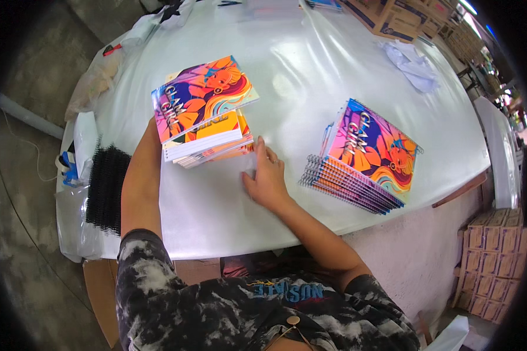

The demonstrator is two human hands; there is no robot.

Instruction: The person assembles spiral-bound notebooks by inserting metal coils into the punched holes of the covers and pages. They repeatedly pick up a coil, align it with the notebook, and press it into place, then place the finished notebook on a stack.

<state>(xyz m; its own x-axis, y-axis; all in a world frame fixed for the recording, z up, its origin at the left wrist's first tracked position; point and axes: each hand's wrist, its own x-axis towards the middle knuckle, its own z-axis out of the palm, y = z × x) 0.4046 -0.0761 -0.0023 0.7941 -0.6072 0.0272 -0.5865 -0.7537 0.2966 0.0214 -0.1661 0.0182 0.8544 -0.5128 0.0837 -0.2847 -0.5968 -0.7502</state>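
White plastic-covered desk (310, 76) carries an unbound notebook stack (204, 111), a spiral-bound notebook stack (363, 158), black binding coils (106, 188), and crumpled paper (413, 64).

One wide fisheye view from the person's head looks steeply down and forward over a white worktop (310, 70), close enough that the person's chest and forearms fill the lower edge. Straight edges bend near the dark rim.

Bindery or packing workshop: white plastic-covered worktable (310, 76); on it, stack of colourful spiral-bound notebooks (363, 158); black binding coils (106, 190) at its left edge; brown cardboard cartons (492, 257) below its right.
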